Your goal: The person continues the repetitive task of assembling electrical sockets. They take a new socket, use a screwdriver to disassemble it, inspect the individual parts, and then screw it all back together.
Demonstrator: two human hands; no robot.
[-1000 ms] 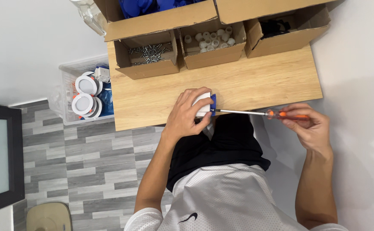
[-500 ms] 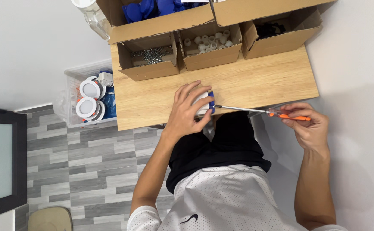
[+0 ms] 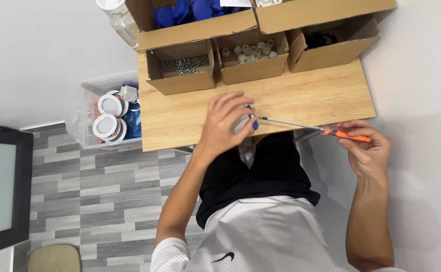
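Note:
My left hand [image 3: 224,123] is cupped over a small round white and blue part [image 3: 246,121] at the near edge of the wooden table [image 3: 301,98]. My right hand [image 3: 364,148] holds an orange-handled screwdriver [image 3: 326,129]. Its long metal shaft points left, and the tip meets the blue side of the part. Most of the part is hidden under my fingers.
Open cardboard boxes line the table's far side: one with screws [image 3: 182,65], one with small white pieces [image 3: 250,53], one with dark items [image 3: 326,40], and one of blue parts [image 3: 190,12] above. A clear bin of round white fittings [image 3: 107,118] stands on the floor at left.
The view has shifted slightly. Both hands stay on the part and screwdriver, and the shaft has tilted a little with the right hand.

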